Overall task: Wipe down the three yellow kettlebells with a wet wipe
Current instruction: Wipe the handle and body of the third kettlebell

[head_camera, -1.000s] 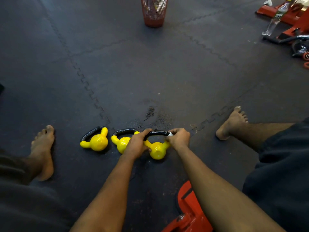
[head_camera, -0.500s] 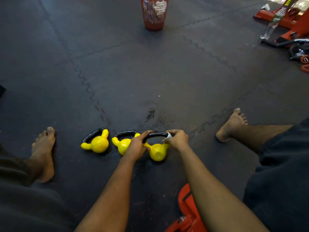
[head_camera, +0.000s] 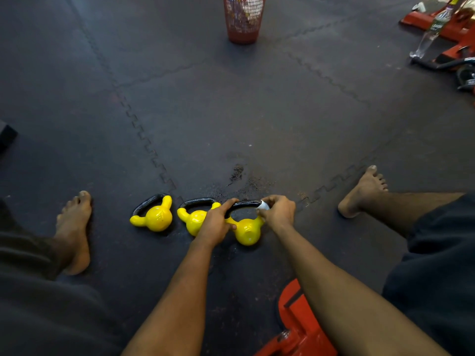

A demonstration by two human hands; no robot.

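Lying in a row on the dark floor mat, three yellow weights are seen in the lower centre of the frame: the leftmost kettlebell, the middle kettlebell and the rightmost kettlebell. Each is tipped so that its black bar points toward the top of the frame. The handle of the rightmost kettlebell is held at its left end by the left hand, whose grip is curled round the bar. A white wet wipe is pinched against the handle's right end by the right hand, its grip narrow round the wipe. The middle kettlebell is partly covered by the left hand. A red mesh basket stands at the top centre, and a clear bottle is seen at the upper right.
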